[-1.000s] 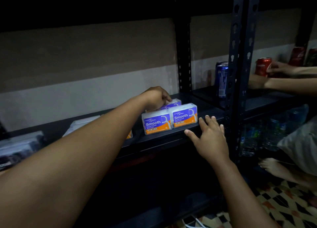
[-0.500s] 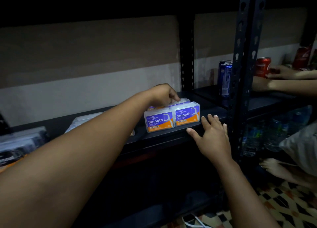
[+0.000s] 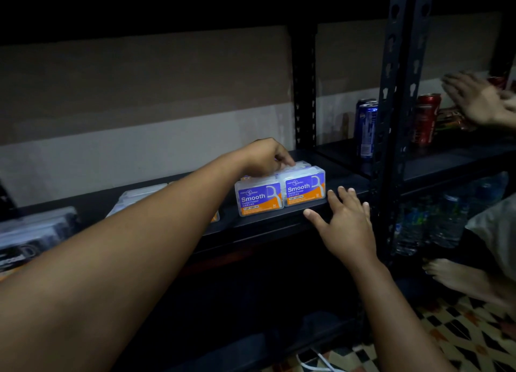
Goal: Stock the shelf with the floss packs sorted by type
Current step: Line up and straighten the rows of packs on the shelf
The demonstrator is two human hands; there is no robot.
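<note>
In a dim storeroom, a person reaches across a black metal shelf [image 3: 279, 223] where two clear floss packs [image 3: 279, 194] with purple-and-orange "Smooth" labels stand side by side, touching, at the front edge. The left hand [image 3: 265, 158] rests on top of the packs toward the back, its fingers curled down over what appears to be a second row behind them; whether its grip actually pinches a pack cannot be told in this light. The right hand [image 3: 346, 220] lies flat on the shelf's front lip, just right of and below the packs, its fingers spread and holding nothing. Farther left on the same shelf lie pale packs [image 3: 139, 198], partly hidden by the left forearm, and at the far left a dark pack [image 3: 33, 232]. Past the upright post [image 3: 396, 120], on the next bay, stand a blue can [image 3: 365, 125] and a red can [image 3: 425, 117], well apart from the floss. Another person's hand [image 3: 474, 100] is blurred near the red can, and that person's bare foot [image 3: 463, 276] rests on the patterned tile floor [image 3: 460, 332]. Water bottles [image 3: 435, 220] sit on the lower level.
</note>
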